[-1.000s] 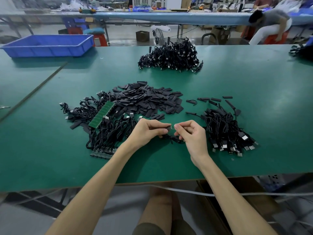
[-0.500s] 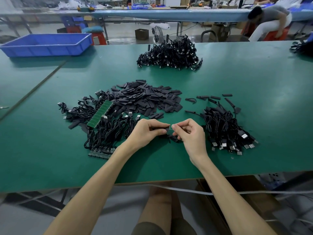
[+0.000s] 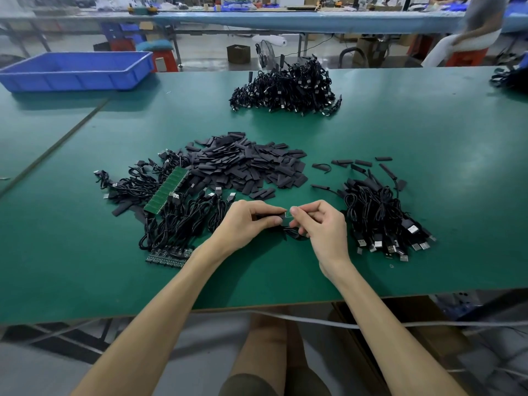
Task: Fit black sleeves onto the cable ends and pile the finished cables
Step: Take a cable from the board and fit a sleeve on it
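Close together, the left hand (image 3: 245, 221) pinched a black sleeve (image 3: 268, 215) and the right hand (image 3: 320, 227) pinched the cable end (image 3: 288, 215), the two meeting between the hands. A heap of loose sleeves (image 3: 243, 164) lay just past the left hand on the green table (image 3: 85, 267), and a pile of cables (image 3: 380, 215) sat beside the right hand.

Left hand (image 3: 248, 224) and right hand (image 3: 324, 227) meet, fingertips pinching.
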